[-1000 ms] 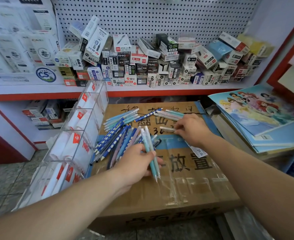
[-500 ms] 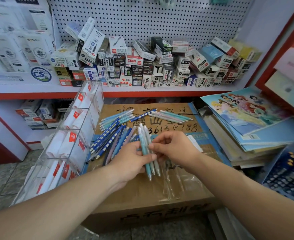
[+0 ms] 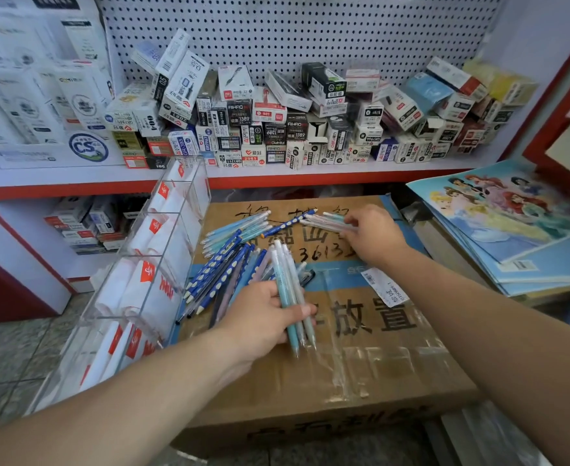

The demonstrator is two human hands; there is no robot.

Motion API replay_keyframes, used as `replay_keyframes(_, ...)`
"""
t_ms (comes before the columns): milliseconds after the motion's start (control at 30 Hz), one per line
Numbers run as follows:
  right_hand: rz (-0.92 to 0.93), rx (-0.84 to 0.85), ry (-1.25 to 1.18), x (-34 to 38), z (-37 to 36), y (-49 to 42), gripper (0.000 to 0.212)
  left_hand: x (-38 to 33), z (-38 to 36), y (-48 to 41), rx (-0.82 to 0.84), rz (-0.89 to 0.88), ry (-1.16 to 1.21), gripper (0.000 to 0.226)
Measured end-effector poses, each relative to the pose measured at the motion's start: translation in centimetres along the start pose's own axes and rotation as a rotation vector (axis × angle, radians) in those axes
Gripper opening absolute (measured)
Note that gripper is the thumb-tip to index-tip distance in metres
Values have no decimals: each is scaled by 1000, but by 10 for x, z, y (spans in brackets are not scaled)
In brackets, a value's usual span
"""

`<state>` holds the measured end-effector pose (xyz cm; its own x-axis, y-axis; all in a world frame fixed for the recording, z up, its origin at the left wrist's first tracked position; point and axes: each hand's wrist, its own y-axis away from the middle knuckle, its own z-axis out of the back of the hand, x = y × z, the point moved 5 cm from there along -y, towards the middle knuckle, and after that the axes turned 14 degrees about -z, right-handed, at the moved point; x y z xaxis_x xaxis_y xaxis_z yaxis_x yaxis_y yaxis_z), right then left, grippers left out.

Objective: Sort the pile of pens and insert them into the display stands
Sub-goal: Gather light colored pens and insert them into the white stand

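Left hand (image 3: 260, 321) low over the middle of the cardboard box (image 3: 394, 364), forearm coming in from bottom left, palm turned inward. Fingers curled round a bundle of pens (image 3: 285, 280), thumb clamped across the front. About three or four in the bundle: teal, grey and pale barrels, tips pointing down toward the camera, caps fanning slightly up and away. Right hand (image 3: 376, 238) is stretched out to the far side of the box, back of the hand up, fingertips down on a small group of pale pens (image 3: 320, 223) lying roughly flat. Motion blur there, so I can't tell whether it is pinching one or only touching. The main pile of pens (image 3: 223, 267) lies loose on the box's left half, just beside the left hand: dark blue barrels with pale spots, mostly parallel and diagonal, light-blue ones (image 3: 240, 227) fanned out above them. One spotted pen (image 3: 287, 227) sits between the pile and the right hand. The clear display stand (image 3: 162, 243) leans against the box's left edge; its compartments show white and red inserts.
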<state>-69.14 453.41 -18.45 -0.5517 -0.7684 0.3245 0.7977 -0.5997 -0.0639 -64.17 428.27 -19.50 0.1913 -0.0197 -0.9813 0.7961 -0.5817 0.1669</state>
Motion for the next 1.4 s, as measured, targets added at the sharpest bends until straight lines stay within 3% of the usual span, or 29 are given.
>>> replay_keyframes(267, 57, 3, 78, 0, -8, -7, 17, 5, 0, -7, -28, 3, 25, 28)
replay_keyframes(767, 51, 213, 73, 1, -6, 22, 11, 4, -2, -6, -11, 7, -21, 26)
replay_keyframes(900, 46, 223, -215, 12, 10, 58, 9, 3, -1, -8, -43, -21, -39, 27)
replay_keyframes(1100, -46, 556, -611, 33, 13, 126, 12, 3, -6, -8, -13, -88, -119, 29)
replay_keyframes(1233, -79, 632, -731, 33, 14, 137, 11, 4, -7, -6, 6, -61, -65, 30)
replay_keyframes(1400, -70, 661, -713, 35, 13, 138, 12, 4, -6, -4, 36, -27, -8, 30)
